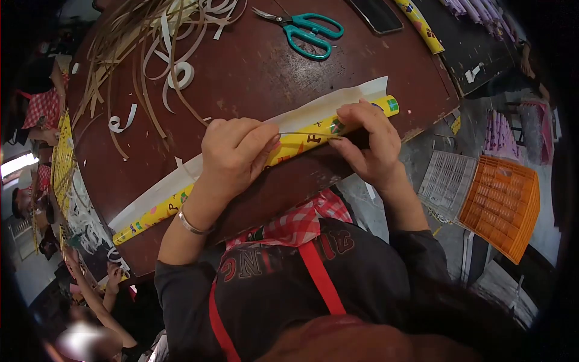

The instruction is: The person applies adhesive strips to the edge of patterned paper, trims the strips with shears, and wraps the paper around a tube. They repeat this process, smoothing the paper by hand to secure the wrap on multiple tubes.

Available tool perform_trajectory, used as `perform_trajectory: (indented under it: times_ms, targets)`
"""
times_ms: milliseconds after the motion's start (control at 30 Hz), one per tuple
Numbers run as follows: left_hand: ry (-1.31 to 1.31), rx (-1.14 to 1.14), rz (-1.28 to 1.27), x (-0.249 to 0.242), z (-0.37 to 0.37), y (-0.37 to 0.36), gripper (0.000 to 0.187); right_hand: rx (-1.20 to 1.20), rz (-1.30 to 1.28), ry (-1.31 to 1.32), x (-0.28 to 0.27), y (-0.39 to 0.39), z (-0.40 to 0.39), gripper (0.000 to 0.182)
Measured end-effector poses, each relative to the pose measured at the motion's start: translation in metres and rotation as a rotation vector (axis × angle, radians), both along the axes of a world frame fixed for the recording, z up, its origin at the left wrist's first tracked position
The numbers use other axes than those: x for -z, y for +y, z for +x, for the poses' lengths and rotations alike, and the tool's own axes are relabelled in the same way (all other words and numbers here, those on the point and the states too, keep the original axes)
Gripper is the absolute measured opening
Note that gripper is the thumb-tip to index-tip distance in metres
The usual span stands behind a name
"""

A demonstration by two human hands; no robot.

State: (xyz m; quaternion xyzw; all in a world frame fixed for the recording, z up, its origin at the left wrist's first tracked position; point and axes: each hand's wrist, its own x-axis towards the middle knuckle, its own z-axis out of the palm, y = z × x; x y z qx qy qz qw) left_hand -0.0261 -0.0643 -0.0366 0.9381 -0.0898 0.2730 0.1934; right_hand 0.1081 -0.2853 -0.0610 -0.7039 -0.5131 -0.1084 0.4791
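A yellow patterned paper roll [154, 219] lies slantwise along the near side of the table, with a white sheet edge [295, 114] showing along its far side. Above it, a thin brown strip [304, 134] spans the gap between my hands. My left hand [232, 151] pinches one end between thumb and curled fingers. At the other end, the thumb and fingers of my right hand [371, 142] close on the strip, close to the roll's right part. My hands hide parts of the roll.
Teal-handled scissors [307, 33], a black phone [377, 13] and loose brown and white strips [142, 54] lie on the dark red table [241, 78]. Another yellow roll [422, 25] is at the back right. An orange basket [500, 202] stands right; other people are at left.
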Motion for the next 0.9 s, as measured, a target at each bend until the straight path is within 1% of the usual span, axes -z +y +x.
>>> perform_trajectory:
  times_ms: [67, 133, 167, 233, 267, 333, 367, 433, 467, 533, 600, 667, 700, 767, 800, 867, 900]
  targets:
    - [-0.016, -0.008, -0.018, 0.002, 0.000, 0.000, 0.021, 0.015, 0.018, 0.031, 0.000, -0.001, 0.000, 0.041]
    - [-0.002, 0.001, -0.015, -0.001, 0.000, -0.001, 0.020, -0.052, -0.103, -0.157, -0.001, -0.003, 0.003, 0.027]
    - [0.011, 0.012, -0.009, -0.002, 0.000, -0.001, 0.019, -0.052, -0.105, -0.156, -0.002, -0.001, 0.003, 0.027]
    - [0.011, 0.013, -0.013, -0.001, 0.000, -0.001, 0.020, -0.085, -0.128, -0.148, -0.004, 0.003, 0.000, 0.019]
    - [0.008, 0.013, -0.014, -0.001, 0.000, -0.001, 0.020, -0.084, -0.129, -0.146, -0.005, 0.003, -0.001, 0.019]
    - [0.002, 0.016, -0.009, -0.001, 0.000, -0.001, 0.020, -0.090, -0.083, -0.086, -0.006, 0.001, -0.001, 0.010]
    - [-0.006, 0.020, -0.006, -0.001, 0.000, -0.001, 0.021, -0.084, -0.085, -0.087, -0.007, -0.002, 0.000, 0.010]
    - [-0.006, 0.024, -0.006, -0.001, -0.001, 0.000, 0.020, -0.005, 0.028, 0.003, -0.010, -0.013, 0.004, 0.007]
    - [-0.005, 0.021, -0.003, -0.001, -0.001, 0.000, 0.020, 0.048, 0.060, -0.016, -0.013, -0.019, 0.008, 0.004]
    - [-0.019, 0.030, 0.002, -0.002, -0.003, -0.001, 0.020, 0.165, 0.088, 0.015, -0.016, -0.030, 0.017, 0.002]
    - [-0.032, 0.044, 0.008, -0.003, -0.006, 0.000, 0.019, 0.218, 0.087, -0.018, -0.017, -0.039, 0.026, 0.002]
    - [-0.006, 0.027, 0.045, -0.005, -0.008, 0.001, 0.019, 0.333, 0.026, 0.033, -0.019, -0.042, 0.029, 0.004]
    - [-0.012, 0.048, 0.042, -0.005, -0.008, 0.001, 0.019, 0.356, 0.037, 0.096, -0.018, -0.041, 0.030, 0.005]
    - [0.040, 0.016, 0.045, -0.003, -0.006, 0.001, 0.017, 0.381, 0.017, 0.102, -0.014, -0.040, 0.037, 0.005]
    - [0.033, 0.031, 0.046, -0.002, -0.005, -0.001, 0.017, 0.385, -0.003, 0.116, -0.011, -0.039, 0.041, 0.006]
    - [0.027, -0.016, 0.004, -0.001, -0.003, -0.004, 0.015, 0.388, 0.001, 0.104, -0.009, -0.036, 0.047, 0.006]
    - [0.021, -0.006, 0.005, -0.001, -0.002, -0.004, 0.015, 0.390, -0.040, 0.091, -0.010, -0.035, 0.049, 0.006]
